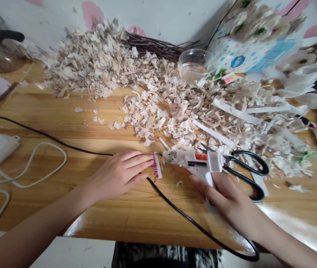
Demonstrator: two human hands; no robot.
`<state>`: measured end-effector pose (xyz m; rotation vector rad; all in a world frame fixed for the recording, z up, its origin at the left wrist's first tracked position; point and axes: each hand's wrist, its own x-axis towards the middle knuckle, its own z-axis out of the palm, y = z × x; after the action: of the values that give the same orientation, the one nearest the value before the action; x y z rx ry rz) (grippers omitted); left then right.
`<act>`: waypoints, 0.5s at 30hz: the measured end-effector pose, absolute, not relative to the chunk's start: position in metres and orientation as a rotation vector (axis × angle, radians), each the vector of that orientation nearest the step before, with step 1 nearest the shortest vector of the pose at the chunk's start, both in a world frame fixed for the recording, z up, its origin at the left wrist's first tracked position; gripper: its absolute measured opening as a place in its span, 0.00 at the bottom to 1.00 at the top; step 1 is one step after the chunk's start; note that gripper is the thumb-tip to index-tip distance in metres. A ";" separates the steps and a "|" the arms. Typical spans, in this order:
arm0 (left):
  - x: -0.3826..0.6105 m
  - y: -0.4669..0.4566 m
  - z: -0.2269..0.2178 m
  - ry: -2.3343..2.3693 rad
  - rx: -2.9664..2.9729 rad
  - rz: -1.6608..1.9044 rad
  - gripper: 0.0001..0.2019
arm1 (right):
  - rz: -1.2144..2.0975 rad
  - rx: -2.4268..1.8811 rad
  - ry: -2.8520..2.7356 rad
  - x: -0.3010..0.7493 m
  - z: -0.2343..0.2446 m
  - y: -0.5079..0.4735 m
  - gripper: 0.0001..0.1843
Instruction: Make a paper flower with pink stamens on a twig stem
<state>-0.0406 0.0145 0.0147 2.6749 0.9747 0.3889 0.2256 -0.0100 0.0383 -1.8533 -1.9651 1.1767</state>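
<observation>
White glue gun [192,162] clamped in right fingers [203,185]; left fingers [136,160] together on fringed strip [157,166], pale scraps [153,111] heaped beyond.

Two bare hands reach forward, left forearm [32,234] and right forearm [292,242] angling in from the bottom corners.
The left hand [116,175] lies flat, palm down, fingers [136,158] together; the right hand [225,197] curls into a closed grip, its fingertips seemingly hidden.
</observation>
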 end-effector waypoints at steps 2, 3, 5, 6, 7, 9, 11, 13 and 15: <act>-0.040 0.015 0.015 0.978 2.674 0.388 0.16 | 1.167 -1.851 -1.983 0.227 0.038 -0.011 0.33; -0.040 0.015 0.015 0.981 2.673 0.386 0.16 | 1.165 -1.844 -1.993 0.228 0.038 -0.011 0.33; -0.040 0.015 0.015 0.987 2.670 0.378 0.16 | 1.164 -1.821 -2.004 0.229 0.038 -0.012 0.33; -0.040 0.015 0.015 0.987 2.667 0.377 0.16 | 1.168 -1.810 -2.005 0.229 0.038 -0.012 0.33; -0.040 0.015 0.014 0.985 2.664 0.378 0.16 | 1.177 -1.799 -2.002 0.230 0.038 -0.012 0.33; -0.041 0.014 0.014 0.984 2.651 0.385 0.16 | 1.201 -1.786 -1.995 0.230 0.039 -0.012 0.34; -0.041 0.014 0.013 0.981 2.644 0.394 0.16 | 1.212 -1.780 -1.993 0.230 0.041 -0.013 0.35; -0.041 0.014 0.013 0.981 2.648 0.395 0.16 | 1.204 -1.771 -1.991 0.230 0.042 -0.013 0.35; -0.041 0.014 0.013 0.983 2.658 0.386 0.16 | 1.204 -1.753 -1.993 0.231 0.043 -0.014 0.36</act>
<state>-0.0414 0.0143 0.0126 2.6575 0.9830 0.3859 0.2308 -0.0144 0.0431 -1.7527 -1.9929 1.2043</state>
